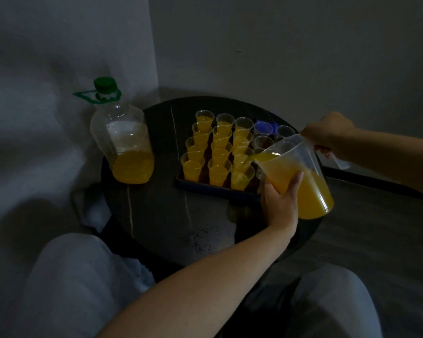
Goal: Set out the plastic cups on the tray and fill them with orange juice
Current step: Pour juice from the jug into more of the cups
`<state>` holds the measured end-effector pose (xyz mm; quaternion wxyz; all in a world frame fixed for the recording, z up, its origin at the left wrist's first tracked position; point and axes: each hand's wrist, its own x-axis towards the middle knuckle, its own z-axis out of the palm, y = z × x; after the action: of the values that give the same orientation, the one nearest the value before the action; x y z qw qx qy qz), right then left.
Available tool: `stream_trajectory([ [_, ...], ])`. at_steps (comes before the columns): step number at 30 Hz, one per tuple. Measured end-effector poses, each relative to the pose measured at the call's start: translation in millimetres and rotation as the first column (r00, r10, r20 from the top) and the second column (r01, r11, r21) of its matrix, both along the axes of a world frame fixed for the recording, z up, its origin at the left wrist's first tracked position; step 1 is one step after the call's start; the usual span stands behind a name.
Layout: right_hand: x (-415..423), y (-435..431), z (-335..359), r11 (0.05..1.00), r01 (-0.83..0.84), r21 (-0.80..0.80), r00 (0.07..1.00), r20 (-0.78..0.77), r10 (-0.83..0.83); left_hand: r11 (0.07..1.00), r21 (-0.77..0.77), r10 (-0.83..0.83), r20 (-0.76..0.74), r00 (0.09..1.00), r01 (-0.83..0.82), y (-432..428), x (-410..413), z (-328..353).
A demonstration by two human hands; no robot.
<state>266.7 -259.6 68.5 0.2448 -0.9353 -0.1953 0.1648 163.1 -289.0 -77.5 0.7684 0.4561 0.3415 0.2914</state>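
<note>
On the round dark table, the dark blue rectangular tray sat toward one o'clock, with the clear plastic cups standing on it in rows. The large clear plastic bottle stood at the tray's nine o'clock, apart from it. The clear plastic pitcher hung tilted over the tray's four o'clock corner.

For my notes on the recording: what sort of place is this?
Probably a dim corner of a home: a round dark table by bare walls, with grey fabric beside it.
</note>
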Motion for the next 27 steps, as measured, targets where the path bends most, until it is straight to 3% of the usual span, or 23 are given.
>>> stream_trajectory([
  [27, 4.0, -8.9, -1.6, 0.999, -0.017, 0.035, 1.000, 0.010, 0.017, 1.000, 0.018, 0.016, -0.032, 0.999, -0.015, -6.8, 0.5, 0.9],
])
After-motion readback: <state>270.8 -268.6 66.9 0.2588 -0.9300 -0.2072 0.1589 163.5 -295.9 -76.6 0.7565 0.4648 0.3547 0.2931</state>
